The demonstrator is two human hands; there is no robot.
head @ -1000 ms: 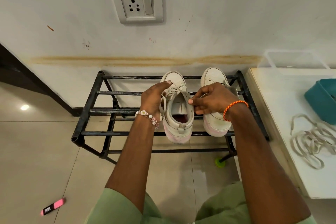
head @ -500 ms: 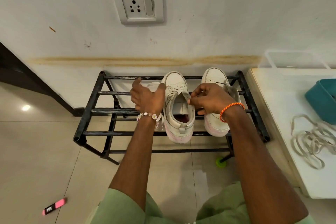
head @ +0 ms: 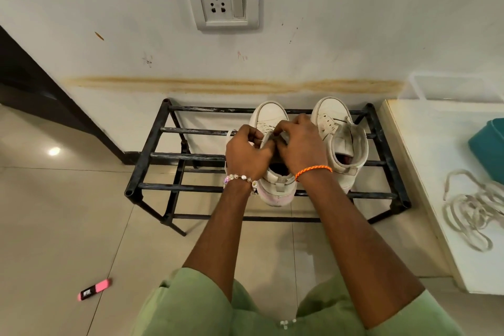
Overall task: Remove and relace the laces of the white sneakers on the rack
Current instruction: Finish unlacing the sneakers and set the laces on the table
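- Working the lace [head: 262, 141] through the eyelets of the left sneaker [head: 272, 120], both hands sit over its tongue, on the black metal rack [head: 152, 157] against the wall
- The left hand [head: 246, 154] has its grip curled round a run of lace at the shoe's left edge; the right hand [head: 301, 146] pinches close in at the eyelets, though what sits between those fingertips is hidden
- To do this well, I judge each crossing should be kept flat and untwisted, and pulled evenly from both sides before moving to the next pair of holes
- The shoe rests only on the bars, heel toward the near edge, so steadying it with the palm while pulling should stop it tipping off
- The right sneaker [head: 336, 139] stands just beside it, unlaced as far as I can tell; its lace is probably the loose white bundle [head: 473, 210] on the desk [head: 436, 172] to the right, well apart from the rack
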